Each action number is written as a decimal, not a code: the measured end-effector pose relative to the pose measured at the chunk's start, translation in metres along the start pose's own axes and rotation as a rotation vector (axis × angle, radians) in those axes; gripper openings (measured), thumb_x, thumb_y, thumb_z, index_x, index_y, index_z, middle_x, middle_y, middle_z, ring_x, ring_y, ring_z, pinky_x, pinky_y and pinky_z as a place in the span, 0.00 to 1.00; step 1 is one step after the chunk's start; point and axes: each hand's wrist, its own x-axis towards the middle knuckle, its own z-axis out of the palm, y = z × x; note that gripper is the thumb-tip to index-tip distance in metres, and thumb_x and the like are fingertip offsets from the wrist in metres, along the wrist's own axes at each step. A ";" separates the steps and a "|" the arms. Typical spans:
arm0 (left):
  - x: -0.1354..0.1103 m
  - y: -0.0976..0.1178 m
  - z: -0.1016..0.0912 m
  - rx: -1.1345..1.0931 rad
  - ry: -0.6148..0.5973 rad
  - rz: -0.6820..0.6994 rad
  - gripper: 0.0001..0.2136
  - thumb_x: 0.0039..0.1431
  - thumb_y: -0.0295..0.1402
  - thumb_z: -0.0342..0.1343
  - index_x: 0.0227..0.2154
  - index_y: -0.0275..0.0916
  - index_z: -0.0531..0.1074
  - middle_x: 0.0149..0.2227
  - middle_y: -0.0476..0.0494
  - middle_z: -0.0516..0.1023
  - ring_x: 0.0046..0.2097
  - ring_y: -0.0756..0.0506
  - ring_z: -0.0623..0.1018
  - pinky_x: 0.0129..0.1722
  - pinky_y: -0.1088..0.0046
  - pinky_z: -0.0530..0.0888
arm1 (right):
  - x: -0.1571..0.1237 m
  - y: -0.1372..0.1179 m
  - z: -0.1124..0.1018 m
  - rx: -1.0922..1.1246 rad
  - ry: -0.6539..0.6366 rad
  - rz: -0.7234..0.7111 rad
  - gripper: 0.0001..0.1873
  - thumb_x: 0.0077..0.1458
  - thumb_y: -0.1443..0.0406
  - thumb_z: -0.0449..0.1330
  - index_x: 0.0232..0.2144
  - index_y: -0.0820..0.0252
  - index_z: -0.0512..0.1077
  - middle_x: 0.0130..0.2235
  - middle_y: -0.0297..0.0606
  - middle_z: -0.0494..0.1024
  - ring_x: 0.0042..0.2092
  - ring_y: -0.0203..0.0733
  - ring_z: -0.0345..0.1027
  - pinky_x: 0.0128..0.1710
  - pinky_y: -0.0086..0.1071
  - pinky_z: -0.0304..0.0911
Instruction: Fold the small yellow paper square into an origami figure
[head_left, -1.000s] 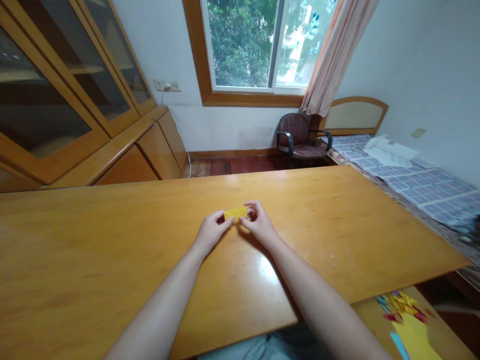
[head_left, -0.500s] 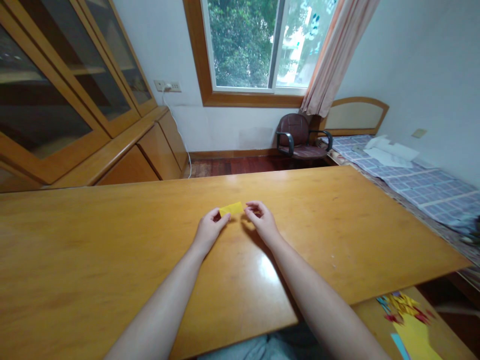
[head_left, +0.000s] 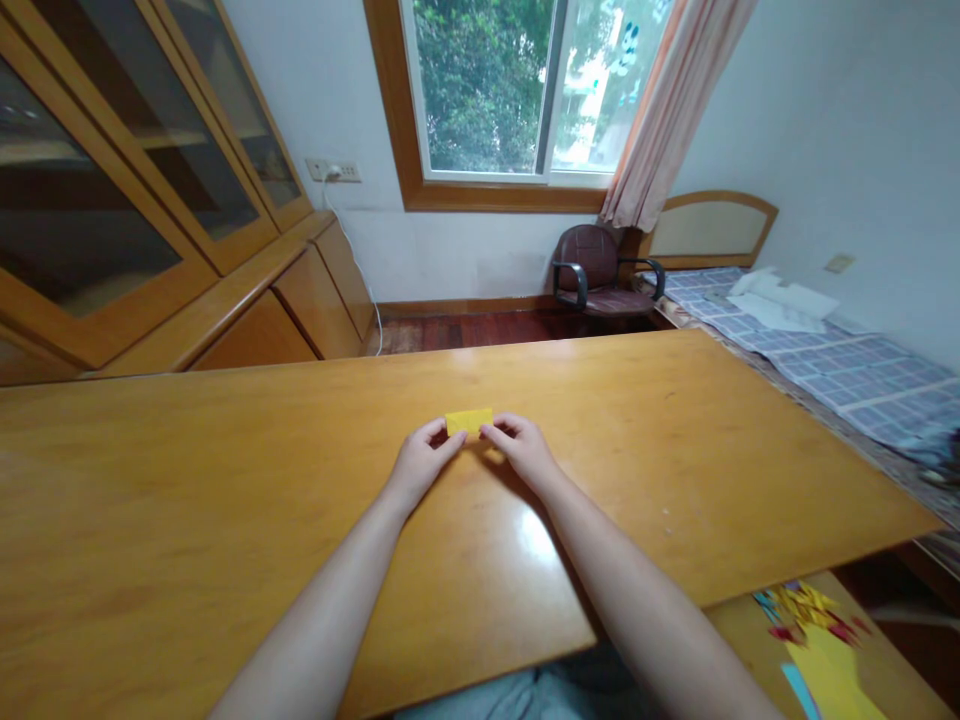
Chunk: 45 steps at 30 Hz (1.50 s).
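Observation:
A small yellow strip of folded paper [head_left: 469,420] is held up just above the wooden table [head_left: 225,500]. My left hand [head_left: 424,458] pinches its left end, thumb on the near side and fingers behind. At the right end, my right hand [head_left: 523,445] grips the paper in the same way, the thumb near its lower corner. The paper lies nearly level, its broad face toward me. Fingertips behind it are partly hidden.
On a lower surface at the bottom right lie yellow paper sheets [head_left: 832,670], a light blue strip [head_left: 801,690] and a pile of folded yellow and red pieces [head_left: 806,610]. Beyond the table stand a brown armchair [head_left: 592,265], a bed [head_left: 847,370] and a glass-door cabinet [head_left: 240,240].
My right hand, apart from the paper before, has closed on its right end. The paper has shifted slightly right and turned more level.

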 end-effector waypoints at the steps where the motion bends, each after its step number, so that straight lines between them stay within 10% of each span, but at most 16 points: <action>1: 0.000 0.000 0.000 -0.013 -0.008 -0.006 0.17 0.51 0.42 0.61 0.38 0.35 0.77 0.39 0.42 0.81 0.44 0.40 0.78 0.47 0.67 0.73 | 0.000 0.000 0.000 -0.001 -0.005 -0.002 0.13 0.52 0.57 0.61 0.26 0.61 0.75 0.28 0.35 0.77 0.30 0.38 0.68 0.34 0.30 0.61; 15: 0.001 -0.003 0.000 0.040 0.015 -0.002 0.14 0.49 0.39 0.61 0.37 0.37 0.77 0.36 0.44 0.81 0.40 0.43 0.78 0.42 0.70 0.73 | -0.001 0.000 0.000 -0.032 -0.035 -0.036 0.13 0.52 0.57 0.61 0.25 0.61 0.75 0.27 0.35 0.77 0.30 0.38 0.67 0.34 0.30 0.60; 20: 0.001 -0.003 -0.003 0.137 0.138 0.019 0.10 0.50 0.39 0.60 0.23 0.37 0.71 0.23 0.51 0.73 0.27 0.49 0.71 0.30 0.75 0.67 | 0.001 0.003 -0.001 -0.003 0.011 -0.004 0.14 0.52 0.56 0.61 0.25 0.61 0.75 0.26 0.35 0.76 0.29 0.37 0.67 0.33 0.30 0.60; 29: 0.006 -0.013 -0.007 -0.074 0.296 -0.009 0.13 0.48 0.42 0.61 0.31 0.37 0.73 0.29 0.47 0.76 0.33 0.48 0.74 0.34 0.74 0.70 | 0.001 0.000 -0.002 0.076 0.103 0.040 0.13 0.50 0.56 0.62 0.24 0.61 0.74 0.27 0.35 0.76 0.31 0.38 0.67 0.34 0.30 0.60; 45: 0.002 -0.006 -0.001 0.064 0.061 0.023 0.13 0.50 0.43 0.61 0.30 0.36 0.76 0.30 0.46 0.78 0.34 0.46 0.75 0.36 0.73 0.71 | 0.001 0.008 0.002 -0.018 -0.021 -0.044 0.12 0.49 0.57 0.63 0.27 0.61 0.75 0.27 0.34 0.74 0.30 0.37 0.65 0.32 0.29 0.60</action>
